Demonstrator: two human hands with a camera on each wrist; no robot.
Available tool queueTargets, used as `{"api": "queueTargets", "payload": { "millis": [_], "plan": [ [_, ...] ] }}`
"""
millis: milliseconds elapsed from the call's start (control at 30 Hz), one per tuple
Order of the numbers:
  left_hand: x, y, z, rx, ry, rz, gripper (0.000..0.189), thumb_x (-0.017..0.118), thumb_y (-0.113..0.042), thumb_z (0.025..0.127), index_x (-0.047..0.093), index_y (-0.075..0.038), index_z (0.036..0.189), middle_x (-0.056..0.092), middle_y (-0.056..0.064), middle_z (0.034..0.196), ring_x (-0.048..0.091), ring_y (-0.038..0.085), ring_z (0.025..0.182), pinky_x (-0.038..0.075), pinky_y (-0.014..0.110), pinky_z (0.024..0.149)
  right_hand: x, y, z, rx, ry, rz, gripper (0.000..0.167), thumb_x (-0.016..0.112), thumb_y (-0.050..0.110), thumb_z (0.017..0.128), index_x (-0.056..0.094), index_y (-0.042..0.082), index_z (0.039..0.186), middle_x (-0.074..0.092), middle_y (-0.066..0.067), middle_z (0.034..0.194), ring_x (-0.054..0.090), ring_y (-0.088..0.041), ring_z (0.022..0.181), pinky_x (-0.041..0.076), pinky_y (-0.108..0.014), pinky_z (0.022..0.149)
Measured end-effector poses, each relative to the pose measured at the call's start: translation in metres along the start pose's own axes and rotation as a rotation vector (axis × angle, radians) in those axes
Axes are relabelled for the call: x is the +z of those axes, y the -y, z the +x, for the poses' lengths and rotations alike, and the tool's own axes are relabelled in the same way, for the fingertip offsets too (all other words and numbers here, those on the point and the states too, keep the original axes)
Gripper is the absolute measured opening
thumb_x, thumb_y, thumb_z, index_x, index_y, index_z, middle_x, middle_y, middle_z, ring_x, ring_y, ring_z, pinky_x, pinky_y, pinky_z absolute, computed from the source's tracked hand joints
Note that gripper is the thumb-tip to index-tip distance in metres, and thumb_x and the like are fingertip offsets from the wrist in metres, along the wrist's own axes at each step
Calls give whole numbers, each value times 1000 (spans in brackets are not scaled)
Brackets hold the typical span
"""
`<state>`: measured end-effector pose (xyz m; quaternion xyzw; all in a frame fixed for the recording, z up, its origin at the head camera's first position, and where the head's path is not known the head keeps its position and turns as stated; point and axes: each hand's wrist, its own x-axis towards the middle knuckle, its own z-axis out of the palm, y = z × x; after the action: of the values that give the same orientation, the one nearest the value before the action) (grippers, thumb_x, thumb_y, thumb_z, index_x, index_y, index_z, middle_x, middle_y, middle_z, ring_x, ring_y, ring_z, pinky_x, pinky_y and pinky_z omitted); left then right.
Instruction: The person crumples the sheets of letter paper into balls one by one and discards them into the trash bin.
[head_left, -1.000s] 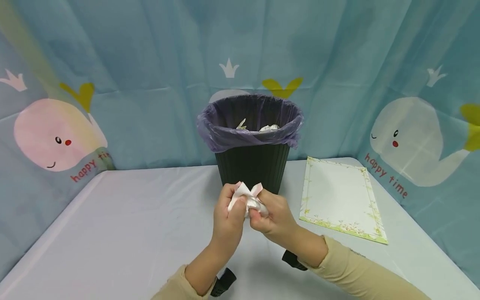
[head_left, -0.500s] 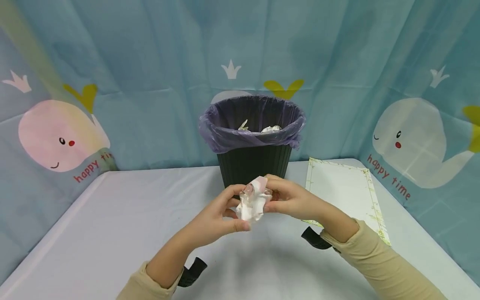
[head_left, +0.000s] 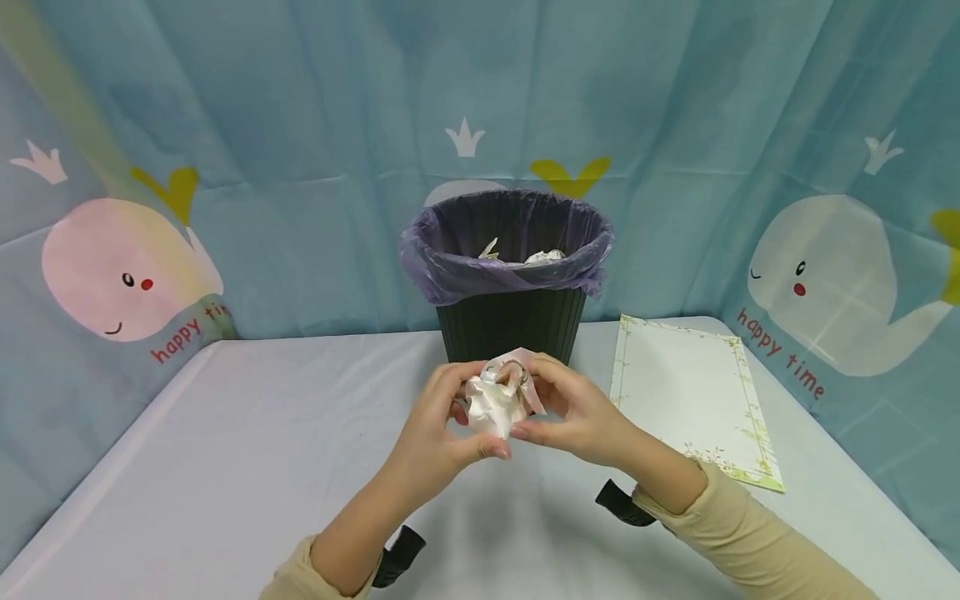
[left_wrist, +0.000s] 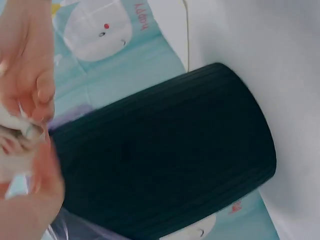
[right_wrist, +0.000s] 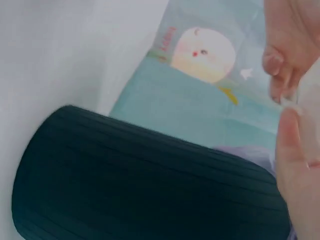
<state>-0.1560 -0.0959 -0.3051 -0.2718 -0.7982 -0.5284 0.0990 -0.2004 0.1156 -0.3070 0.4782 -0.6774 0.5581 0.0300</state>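
A crumpled piece of white paper [head_left: 495,406] with pale pink parts is held up between both hands in front of the bin, in the head view. My left hand [head_left: 435,429] grips its left side, fingers behind and thumb below. On the right, the curled fingers and thumb of my right hand [head_left: 581,414] hold the other side. The left wrist view catches the crumpled paper [left_wrist: 15,157] at its left edge, partly covered by fingers. Behind the hands stands a dark ribbed trash bin [head_left: 517,321] lined with a purple bag [head_left: 487,279].
Crumpled paper [head_left: 545,256] shows inside the bin. A flat white sheet with a floral border [head_left: 682,392] lies on the white-covered table [head_left: 225,458], right of the bin. Blue curtain [head_left: 315,250] with printed whales encloses the back and sides. Black wrist mounts [head_left: 401,554] hang below the forearms.
The paper was squeezed tightly between both fists a second ago. Both hands then loosened and spread apart around it, and the crumple now looks looser and turned, with fingers re-placed on its sides.
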Motion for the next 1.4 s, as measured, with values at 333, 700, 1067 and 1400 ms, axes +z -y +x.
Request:
{"api": "queueTargets", "payload": {
  "millis": [333,700,1067,1400],
  "plan": [
    [-6,6,2,26,148,-128,72,69,-7,89,30,-2,149,54,15,129,61,22,102,52,30,86,0,0,-2,-61,-80,-32,44,67,7,92,49,-14,126,55,-12,116,58,-14,94,52,-23,81],
    [-1,2,-5,84,42,-78,77,71,-4,85,27,10,147,54,22,130,61,27,107,50,30,91,3,8,-3,-158,26,-229,63,70,7,88,37,-13,138,50,-21,129,56,-19,103,52,-29,86],
    [3,11,-3,213,38,13,55,74,-1,83,48,6,131,57,11,120,57,19,101,50,31,90,4,4,-5,-274,41,-410,64,72,-2,69,40,-3,124,46,-21,127,53,-26,106,52,-32,84],
    [18,9,-4,206,-162,-127,34,77,7,74,57,5,101,60,13,93,56,13,79,52,25,70,18,-10,0,-375,-9,-130,47,61,-9,69,44,-1,113,46,-18,111,51,-25,96,54,-29,72]
  ]
}}
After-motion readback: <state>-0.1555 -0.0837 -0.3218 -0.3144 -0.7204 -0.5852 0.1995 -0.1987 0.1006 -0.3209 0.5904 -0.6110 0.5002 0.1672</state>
